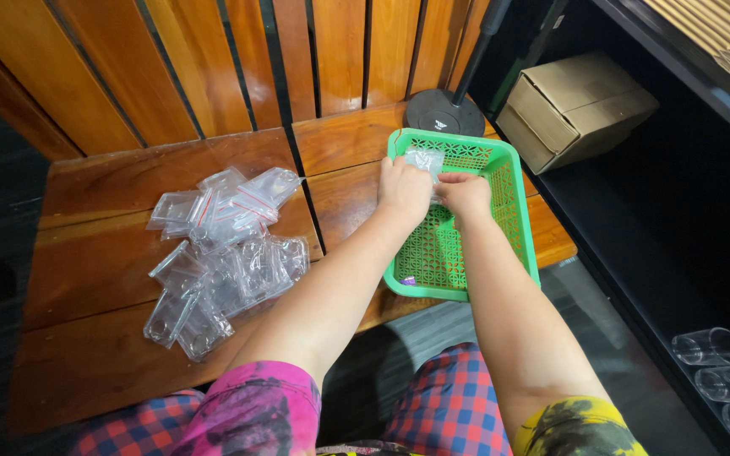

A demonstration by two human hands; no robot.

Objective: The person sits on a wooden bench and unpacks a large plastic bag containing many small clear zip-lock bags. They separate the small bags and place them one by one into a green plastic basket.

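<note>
Both arms are reaching forward from the bottom of the view, forearms bare and nearly parallel, meeting over the green basket. The left hand is curling knuckles-up, its fingers closing on a small clear bag, and the right hand is sitting just beside it, fingertips tucked in and pinching the same bag from below. That bag is crinkling between the two hands, glossy thin plastic, hanging right over the basket's far end.

The basket itself is rigid plastic with a lattice of little holes across its floor and walls, sitting on the right wooden table, one corner hanging past the edge. A tiny purple item is lying in its near corner. Over on the left wooden table, a loose pile of clear zip bags is spreading out, shiny and flat, some with red seal lines.
</note>
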